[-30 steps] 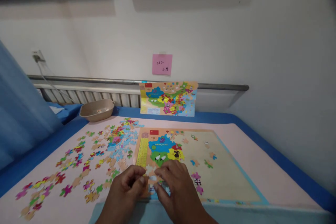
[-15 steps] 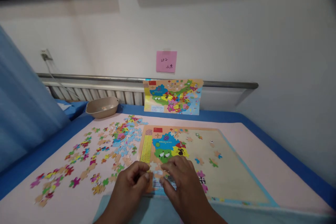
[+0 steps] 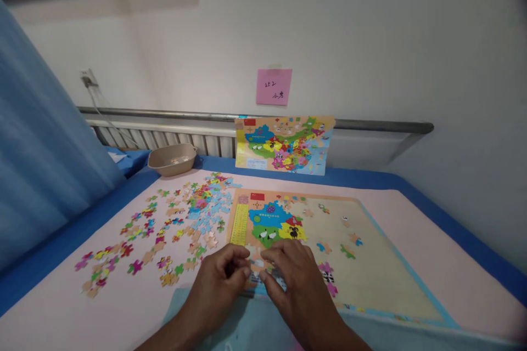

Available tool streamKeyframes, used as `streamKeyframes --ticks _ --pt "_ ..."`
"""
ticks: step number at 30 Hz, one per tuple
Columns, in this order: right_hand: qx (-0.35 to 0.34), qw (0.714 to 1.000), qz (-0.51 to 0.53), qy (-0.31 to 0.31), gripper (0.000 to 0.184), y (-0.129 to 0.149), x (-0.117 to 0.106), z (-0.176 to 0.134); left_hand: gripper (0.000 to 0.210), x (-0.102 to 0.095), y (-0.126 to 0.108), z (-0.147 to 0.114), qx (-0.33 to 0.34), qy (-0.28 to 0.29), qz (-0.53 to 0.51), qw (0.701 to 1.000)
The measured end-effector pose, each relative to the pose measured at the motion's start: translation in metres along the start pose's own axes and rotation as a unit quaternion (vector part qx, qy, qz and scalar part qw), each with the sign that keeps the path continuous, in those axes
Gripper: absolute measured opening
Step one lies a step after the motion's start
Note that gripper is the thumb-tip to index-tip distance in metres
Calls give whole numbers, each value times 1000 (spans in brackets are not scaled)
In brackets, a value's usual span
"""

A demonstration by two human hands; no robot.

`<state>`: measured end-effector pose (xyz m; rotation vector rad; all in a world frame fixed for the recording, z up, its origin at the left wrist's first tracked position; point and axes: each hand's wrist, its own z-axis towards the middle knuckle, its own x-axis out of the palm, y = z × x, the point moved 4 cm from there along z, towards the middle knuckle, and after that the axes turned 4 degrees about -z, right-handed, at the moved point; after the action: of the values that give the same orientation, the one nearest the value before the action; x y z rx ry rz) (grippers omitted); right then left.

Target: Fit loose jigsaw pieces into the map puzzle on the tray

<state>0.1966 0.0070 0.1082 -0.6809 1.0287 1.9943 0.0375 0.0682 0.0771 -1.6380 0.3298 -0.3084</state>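
A partly assembled map jigsaw puzzle (image 3: pixel 267 219) lies in its tray, with joined pieces along the left side and top. My left hand (image 3: pixel 220 277) rests at the lower left of the puzzle, fingers curled and thumb close to the index finger; whatever is between them is hidden. Over the lower part of the joined pieces is my right hand (image 3: pixel 298 279), its thumb and index finger apart and the fingertips low over the puzzle. Between the hands a pale orange puzzle piece with a white patch (image 3: pixel 256 263) shows. A pink panda piece (image 3: pixel 328 277) lies right of my right hand.
Many loose puzzle pieces (image 3: pixel 160 230) are spread over the pink sheet on the left. Several more lie inside the tray (image 3: pixel 387 263). A beige basin (image 3: pixel 172 160) stands at the back left. A printed reference map (image 3: pixel 284 145) leans against the wall below a pink note (image 3: pixel 274 86).
The view has shifted, so the scene sits further right in the picture. Both hands stay at the same part of the puzzle, with only slight finger movement.
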Motion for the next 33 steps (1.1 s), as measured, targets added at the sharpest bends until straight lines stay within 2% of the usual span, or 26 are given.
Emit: streamKeyframes --ticks 6,12,17,33 --pt "-8 1000 6 8 40 -1 3 1 35 3 3 -2 -9 25 -12 1000" --pt "-17 1000 21 7 39 -1 4 0 39 3 1 -2 2 12 -19 1000" --pt "-20 1000 20 3 40 0 3 0 33 3 -1 0 2 16 -6 1000" --pt "-24 999 36 14 43 -1 6 1 32 2 2 1 -13 8 16 1000"
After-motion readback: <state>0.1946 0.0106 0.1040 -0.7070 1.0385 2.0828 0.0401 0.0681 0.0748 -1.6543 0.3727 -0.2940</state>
